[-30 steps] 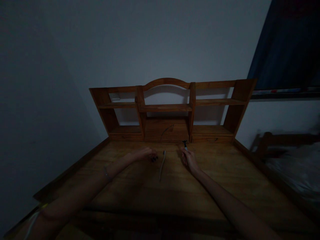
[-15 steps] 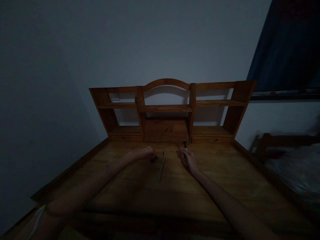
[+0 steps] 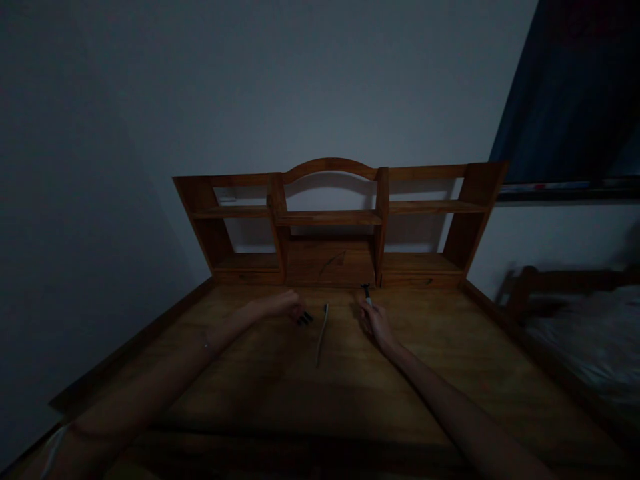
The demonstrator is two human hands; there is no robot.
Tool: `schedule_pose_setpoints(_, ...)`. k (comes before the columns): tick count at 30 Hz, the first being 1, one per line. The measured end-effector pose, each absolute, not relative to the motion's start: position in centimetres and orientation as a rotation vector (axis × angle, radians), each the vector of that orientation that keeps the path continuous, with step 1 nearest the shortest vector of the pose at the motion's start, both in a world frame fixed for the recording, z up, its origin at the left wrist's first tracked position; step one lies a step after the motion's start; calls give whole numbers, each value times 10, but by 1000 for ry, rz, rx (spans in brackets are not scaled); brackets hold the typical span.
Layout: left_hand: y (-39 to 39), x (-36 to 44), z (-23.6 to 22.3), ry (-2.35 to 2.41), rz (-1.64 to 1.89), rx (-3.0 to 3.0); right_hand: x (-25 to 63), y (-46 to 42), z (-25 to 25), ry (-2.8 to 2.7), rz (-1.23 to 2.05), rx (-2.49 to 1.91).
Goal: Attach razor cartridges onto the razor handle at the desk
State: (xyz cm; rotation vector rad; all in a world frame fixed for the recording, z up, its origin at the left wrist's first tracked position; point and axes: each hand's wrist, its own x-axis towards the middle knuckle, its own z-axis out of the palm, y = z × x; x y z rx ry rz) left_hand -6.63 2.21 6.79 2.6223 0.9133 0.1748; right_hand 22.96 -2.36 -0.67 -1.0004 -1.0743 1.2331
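Note:
My left hand (image 3: 291, 305) hangs low over the table, fingers curled down and closed at a small black object (image 3: 304, 319). That object shows as several short dark bars at the fingertips; its kind is too dim to make out. My right hand (image 3: 376, 324) is closed around the pale handle of a razor (image 3: 367, 293), its dark T-shaped head pointing away from me. Between the hands, a thin white toothbrush (image 3: 321, 337) lies lengthwise on the wooden tabletop (image 3: 400, 393), its dark-bristled head at the far end.
A wooden shelf unit (image 3: 330, 217) with several compartments stands along the table's back edge, against a pale wall (image 3: 320, 87). At the right are a dark curtain (image 3: 575, 100) and a wooden bed frame (image 3: 565, 277) with pale bedding (image 3: 595, 333). The room is dim.
My left hand has shifted slightly left, and the black object at its fingertips shows more as separate bars. My right hand keeps the razor in much the same place. The view moved slightly.

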Motion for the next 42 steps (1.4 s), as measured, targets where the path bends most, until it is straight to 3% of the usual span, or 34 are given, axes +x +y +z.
schedule_pose_setpoints(3,22,-73,85,1069,184,2583,229,-26,-6,-1125,1173,-1034)
schedule_pose_setpoints(7,19,-61,91,1112,527,2406,228,-27,-6,-1169,1123,-1077)
schedule_pose_setpoints(13,8,7,38,982,958,1853,233,-27,-3,-1210,1145,-1024)
schedule_pose_setpoints(20,-1,46,-10,916,1043,1514,241,-16,-7,-1250,1091,-1102)
schedule_pose_setpoints(42,-16,38,5,550,1251,764,227,-40,9,-1718,691,-1139)
